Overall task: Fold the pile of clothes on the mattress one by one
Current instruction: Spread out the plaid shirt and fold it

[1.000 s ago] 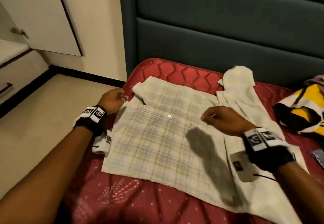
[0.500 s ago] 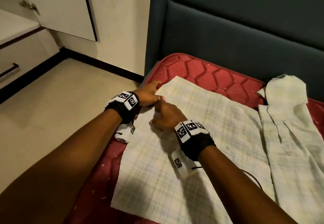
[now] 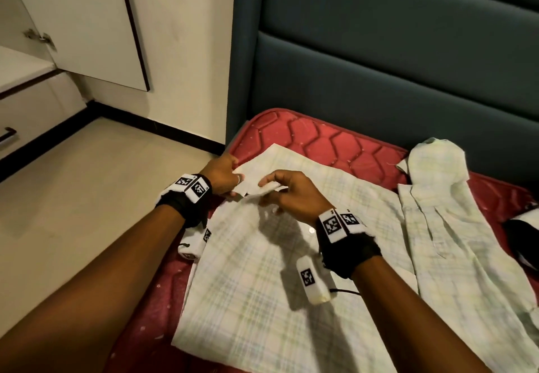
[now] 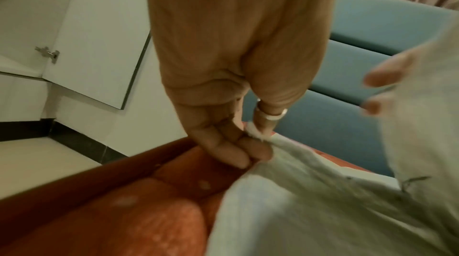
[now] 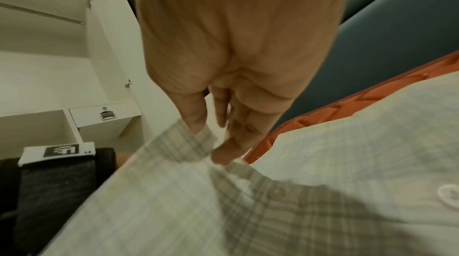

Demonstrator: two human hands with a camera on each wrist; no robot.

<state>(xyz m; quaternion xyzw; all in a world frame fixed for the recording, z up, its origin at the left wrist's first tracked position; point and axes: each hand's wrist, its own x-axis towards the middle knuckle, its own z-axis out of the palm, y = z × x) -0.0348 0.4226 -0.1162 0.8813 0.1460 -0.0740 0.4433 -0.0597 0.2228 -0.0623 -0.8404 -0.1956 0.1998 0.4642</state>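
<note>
A pale checked shirt [image 3: 262, 285] lies spread on the red mattress [image 3: 315, 136], its right part and sleeve [image 3: 455, 227] folded out beside it. My left hand [image 3: 224, 174] pinches the shirt's upper left edge near the mattress corner; the left wrist view shows my fingers [image 4: 238, 150] curled on the cloth [image 4: 323, 211]. My right hand [image 3: 285, 192] pinches a strip of the same edge [image 3: 267, 190] a little to the right and lifts it slightly. In the right wrist view the thumb and fingers [image 5: 223, 154] grip the checked placket [image 5: 188, 148].
A dark teal padded headboard [image 3: 393, 66] stands behind the mattress. White cupboards and a drawer [image 3: 73, 22] line the left wall above a beige floor [image 3: 87, 197]. A dark garment [image 3: 525, 238] lies at the right edge.
My right hand came across from the shirt's middle to the upper left edge beside my left hand. It now lifts a strip of that edge slightly.
</note>
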